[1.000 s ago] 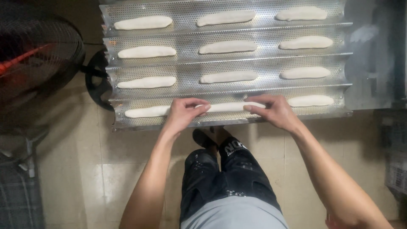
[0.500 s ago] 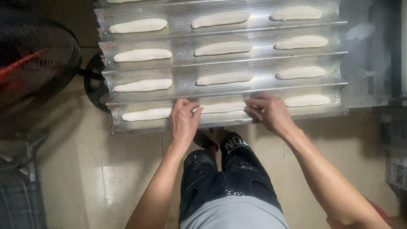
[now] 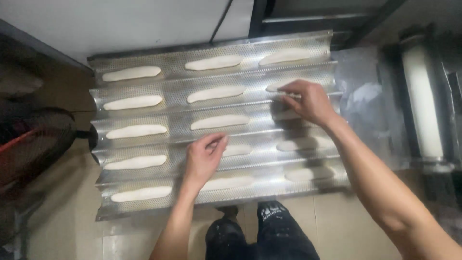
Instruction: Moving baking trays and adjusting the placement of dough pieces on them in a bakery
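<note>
A perforated metal baguette tray (image 3: 175, 108) with several wavy channels lies in front of me, each channel holding pale dough sticks. My left hand (image 3: 203, 159) rests on a dough stick (image 3: 237, 150) in the middle of the fourth channel, fingertips touching it. Further up and to the right, my right hand (image 3: 308, 100) pinches the end of a dough stick (image 3: 275, 87) in the second channel. Another dough stick (image 3: 227, 183) lies just below my left wrist in the nearest channel.
A dark fan (image 3: 33, 144) stands at the left edge of the tray. To the right are a crumpled plastic sheet (image 3: 361, 96) and a white roller (image 3: 423, 106). My dark trousers and shoes (image 3: 262, 231) show below the tray on a tiled floor.
Both hands left the nearest channel and moved up the tray: the left to the fourth channel, the right to the second. The view shifted so the whole tray shows.
</note>
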